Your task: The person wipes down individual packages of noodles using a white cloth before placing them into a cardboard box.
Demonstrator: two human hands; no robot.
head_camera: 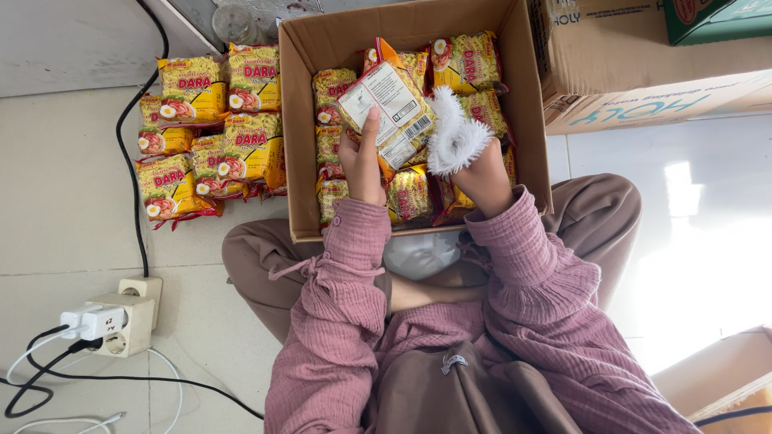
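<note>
Pink sleeves (346, 321) nearest; left grip (362, 165) clamps noodle packet (386, 108), right grip (482, 181) clamps white duster (454, 137).

Bright daylight enters from the right, producing a washed-out glare patch on the floor tiles (691, 265). Shadows are soft; focus is sharp throughout.

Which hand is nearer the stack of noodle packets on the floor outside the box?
Left. The left hand holds a packet over the box's left side, closer to the stack; the right hand is farther right.
</note>
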